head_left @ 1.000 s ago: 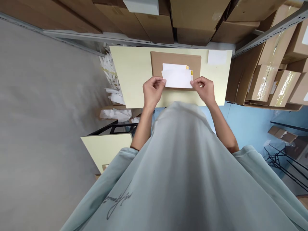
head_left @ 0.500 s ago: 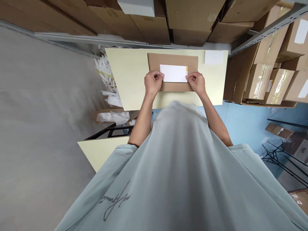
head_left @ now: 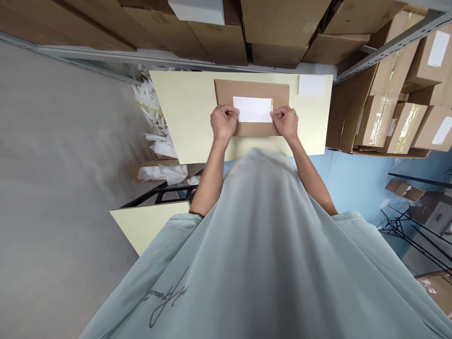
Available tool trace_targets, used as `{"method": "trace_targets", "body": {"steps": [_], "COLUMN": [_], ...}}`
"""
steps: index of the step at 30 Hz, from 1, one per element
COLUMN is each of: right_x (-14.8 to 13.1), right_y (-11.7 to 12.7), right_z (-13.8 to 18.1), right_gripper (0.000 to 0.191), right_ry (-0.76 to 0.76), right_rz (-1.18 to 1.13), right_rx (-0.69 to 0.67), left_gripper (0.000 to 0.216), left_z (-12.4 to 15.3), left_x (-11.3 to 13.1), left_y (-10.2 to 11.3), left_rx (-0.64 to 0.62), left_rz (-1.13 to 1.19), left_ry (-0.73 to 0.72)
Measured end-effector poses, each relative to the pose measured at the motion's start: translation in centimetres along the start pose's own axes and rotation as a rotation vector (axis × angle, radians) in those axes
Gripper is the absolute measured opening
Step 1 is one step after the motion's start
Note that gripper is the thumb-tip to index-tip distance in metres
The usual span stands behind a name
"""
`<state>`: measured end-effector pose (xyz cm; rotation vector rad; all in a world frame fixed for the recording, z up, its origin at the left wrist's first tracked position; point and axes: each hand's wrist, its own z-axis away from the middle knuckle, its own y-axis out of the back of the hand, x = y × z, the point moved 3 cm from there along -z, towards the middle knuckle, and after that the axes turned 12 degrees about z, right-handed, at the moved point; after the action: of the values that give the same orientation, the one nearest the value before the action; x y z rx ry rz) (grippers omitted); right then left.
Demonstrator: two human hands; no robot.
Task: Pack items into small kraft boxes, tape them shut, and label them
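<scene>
A white label (head_left: 253,109) with a small yellow mark at its right end lies over a flat brown cardboard box (head_left: 253,89). My left hand (head_left: 224,121) is closed, pinching the label's lower left corner between thumb and fingers. At the lower right corner, my right hand (head_left: 286,121) holds the label in the same kind of pinch. Whether the label is fully down on the cardboard I cannot tell. Both hands rest over the front part of the box, which lies on a pale yellow tabletop (head_left: 190,108).
Another white sheet (head_left: 312,85) lies at the tabletop's back right corner. Large cartons (head_left: 282,28) fill a metal shelf behind. To the right, an open carton (head_left: 349,108) holds several taped boxes. White paper strips (head_left: 150,106) are heaped left of the table.
The view has shifted slightly. Both hands keep their pinch on the label's lower corners, and the label and box stay in nearly the same place.
</scene>
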<state>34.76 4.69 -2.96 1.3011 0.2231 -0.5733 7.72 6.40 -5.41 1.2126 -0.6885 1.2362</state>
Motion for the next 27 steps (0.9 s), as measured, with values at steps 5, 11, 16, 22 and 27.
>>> {"method": "trace_targets", "body": {"steps": [5,11,16,22,27], "right_x": [-0.8,-1.0,-0.6,-0.4,-0.9], "right_y": [0.1,-0.5,-1.6,-1.7,-0.4], "right_z": [-0.2,-0.5,-0.9,-1.3,-0.4], "right_gripper": [0.032,0.027,0.024,0.023,0.030], "right_ry": [-0.051,-0.076,-0.105,-0.109,-0.047], "right_rz": [0.016,0.037,0.126,0.131,0.079], "right_rx": [-0.037,-0.036,-0.073,-0.082,-0.067], "left_gripper": [0.013,0.016,0.021,0.027,0.032], "left_z": [0.0,-0.4,-0.8,-0.9,-0.3], "left_x": [0.3,0.3,0.1,0.2,1.1], "left_y": [-0.1,-0.4,-0.9,-1.3,-0.7], "left_rx": [-0.013,-0.043,-0.039,-0.071,-0.052], "left_rz": [0.006,-0.004,-0.041,-0.065,-0.104], "left_ry": [-0.019,0.011,0.040,0.050,0.005]}}
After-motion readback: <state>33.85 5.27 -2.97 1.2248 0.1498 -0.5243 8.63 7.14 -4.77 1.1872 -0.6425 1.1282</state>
